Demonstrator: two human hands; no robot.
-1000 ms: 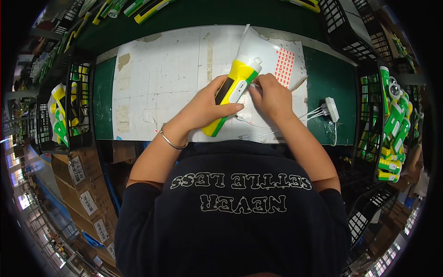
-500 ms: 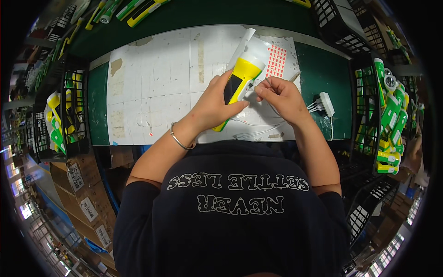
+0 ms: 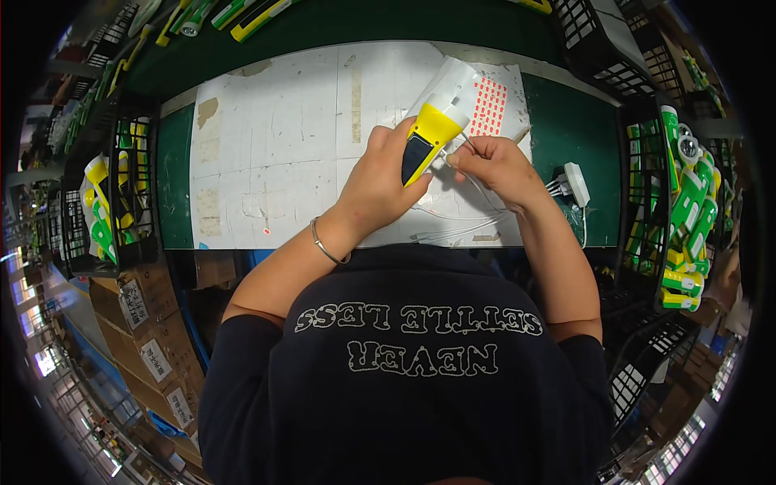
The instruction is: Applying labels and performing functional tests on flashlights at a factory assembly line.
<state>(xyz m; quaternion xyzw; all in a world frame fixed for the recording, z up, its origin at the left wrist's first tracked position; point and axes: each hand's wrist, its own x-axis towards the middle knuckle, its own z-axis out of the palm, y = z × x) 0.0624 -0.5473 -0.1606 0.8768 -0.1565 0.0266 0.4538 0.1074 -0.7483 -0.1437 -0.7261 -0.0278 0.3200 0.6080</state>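
A yellow flashlight point(image 3: 440, 123) with a white head and a dark panel on its body is wrapped in my left hand point(image 3: 377, 178), its head tilted up and to the right. Close against the flashlight's right side, my right hand point(image 3: 499, 168) pinches a thin white charging cable point(image 3: 478, 187), its fingertips partly hiding the cable's end. Whether that end sits in the flashlight, I cannot tell. More white cables point(image 3: 461, 225) lie below the hands and run toward a white charger block point(image 3: 576, 184) at the right.
White sheeting point(image 3: 275, 145) covers the green table point(image 3: 598, 121). A sheet of red stickers point(image 3: 490, 105) lies beyond my right hand. Black crates of flashlights stand at the left point(image 3: 145, 194) and right point(image 3: 643, 194). More flashlights point(image 3: 259, 20) lie at the far edge.
The flashlight has turned in my left hand, its dark panel now facing up more and its head tipped further right. My right hand stays beside it with the cable.
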